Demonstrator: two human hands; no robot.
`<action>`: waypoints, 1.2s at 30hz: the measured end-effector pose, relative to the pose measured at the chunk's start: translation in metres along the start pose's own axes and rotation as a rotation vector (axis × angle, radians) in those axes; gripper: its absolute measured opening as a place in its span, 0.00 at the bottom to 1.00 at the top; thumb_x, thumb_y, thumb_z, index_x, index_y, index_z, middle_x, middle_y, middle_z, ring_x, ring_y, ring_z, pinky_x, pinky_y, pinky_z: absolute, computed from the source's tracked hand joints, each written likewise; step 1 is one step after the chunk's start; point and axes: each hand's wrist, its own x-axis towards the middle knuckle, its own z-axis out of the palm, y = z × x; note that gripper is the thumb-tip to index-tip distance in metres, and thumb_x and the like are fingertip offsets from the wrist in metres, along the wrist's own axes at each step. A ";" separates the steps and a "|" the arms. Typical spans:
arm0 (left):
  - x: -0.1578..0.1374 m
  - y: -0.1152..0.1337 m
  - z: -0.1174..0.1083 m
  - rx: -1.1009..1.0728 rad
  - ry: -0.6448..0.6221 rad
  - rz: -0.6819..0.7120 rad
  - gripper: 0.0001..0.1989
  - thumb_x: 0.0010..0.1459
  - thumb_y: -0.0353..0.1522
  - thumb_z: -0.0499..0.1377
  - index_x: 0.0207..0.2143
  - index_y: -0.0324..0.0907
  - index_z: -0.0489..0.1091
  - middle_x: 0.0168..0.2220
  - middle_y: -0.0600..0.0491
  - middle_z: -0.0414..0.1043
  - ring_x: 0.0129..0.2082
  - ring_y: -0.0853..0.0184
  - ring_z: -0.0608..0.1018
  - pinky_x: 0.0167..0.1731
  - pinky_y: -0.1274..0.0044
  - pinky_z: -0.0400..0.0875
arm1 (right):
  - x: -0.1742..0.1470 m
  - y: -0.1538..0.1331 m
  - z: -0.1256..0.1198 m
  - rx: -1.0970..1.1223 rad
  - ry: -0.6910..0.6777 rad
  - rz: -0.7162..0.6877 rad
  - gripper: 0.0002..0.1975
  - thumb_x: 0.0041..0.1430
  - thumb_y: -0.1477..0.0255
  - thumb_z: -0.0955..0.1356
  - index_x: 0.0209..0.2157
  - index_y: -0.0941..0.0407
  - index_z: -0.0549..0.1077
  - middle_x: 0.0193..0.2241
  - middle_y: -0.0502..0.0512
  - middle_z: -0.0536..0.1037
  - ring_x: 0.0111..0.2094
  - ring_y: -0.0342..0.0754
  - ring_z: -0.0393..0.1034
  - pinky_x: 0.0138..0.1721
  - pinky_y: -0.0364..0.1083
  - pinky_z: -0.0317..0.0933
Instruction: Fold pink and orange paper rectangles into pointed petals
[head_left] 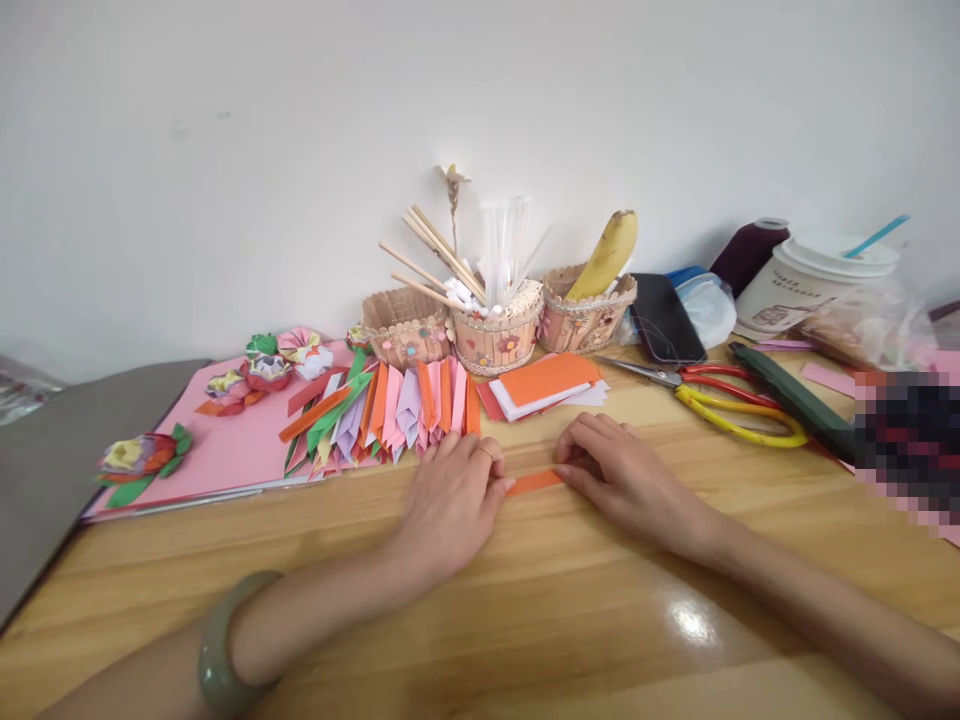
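Observation:
A narrow orange strip of folded paper lies low over the wooden table, stretched between my two hands. My left hand pinches its left end, thumb against curled fingers. At the right end, my right hand grips it between thumb and fingertips. Just beyond my hands sits a stack of cut paper, orange on top with white and red sheets under it. Past my left hand stands a row of folded paper pieces in pink, orange, purple and green.
Paper flowers rest on pink sheets at left. Decorated baskets along the wall hold sticks, clear tubes and a banana. To the right lie scissors, a phone, a dark green tool and a lidded cup.

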 end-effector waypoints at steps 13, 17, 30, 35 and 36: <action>-0.009 -0.007 0.007 0.055 0.045 0.165 0.14 0.60 0.22 0.51 0.43 0.45 0.69 0.36 0.52 0.67 0.37 0.61 0.69 0.37 0.70 0.65 | -0.004 0.018 -0.008 0.138 -0.040 -0.168 0.11 0.63 0.76 0.59 0.36 0.56 0.72 0.35 0.56 0.72 0.38 0.48 0.66 0.40 0.48 0.61; -0.013 -0.011 0.009 0.097 0.100 0.297 0.14 0.61 0.24 0.52 0.45 0.46 0.72 0.36 0.51 0.67 0.37 0.61 0.69 0.35 0.69 0.66 | -0.008 0.019 -0.006 0.100 0.005 -0.212 0.14 0.63 0.78 0.58 0.38 0.55 0.74 0.36 0.57 0.72 0.38 0.48 0.67 0.40 0.47 0.62; 0.002 -0.013 0.015 0.112 0.337 0.541 0.11 0.62 0.27 0.51 0.32 0.36 0.72 0.33 0.49 0.73 0.33 0.63 0.72 0.32 0.71 0.69 | 0.005 -0.020 0.011 -0.216 0.078 -0.387 0.12 0.65 0.74 0.59 0.36 0.60 0.73 0.32 0.58 0.73 0.35 0.51 0.64 0.37 0.49 0.59; 0.003 -0.016 0.009 0.051 0.415 0.524 0.14 0.66 0.28 0.46 0.34 0.36 0.70 0.27 0.51 0.72 0.29 0.65 0.72 0.28 0.75 0.68 | 0.004 -0.017 0.007 -0.244 0.097 -0.418 0.18 0.68 0.74 0.52 0.34 0.61 0.70 0.29 0.59 0.72 0.31 0.49 0.64 0.32 0.47 0.58; 0.003 -0.016 0.008 0.035 0.421 0.529 0.15 0.67 0.28 0.45 0.34 0.36 0.70 0.28 0.51 0.72 0.28 0.66 0.72 0.27 0.76 0.67 | 0.001 -0.016 0.003 -0.240 0.096 -0.417 0.19 0.69 0.74 0.51 0.33 0.61 0.69 0.28 0.58 0.72 0.29 0.48 0.63 0.31 0.46 0.58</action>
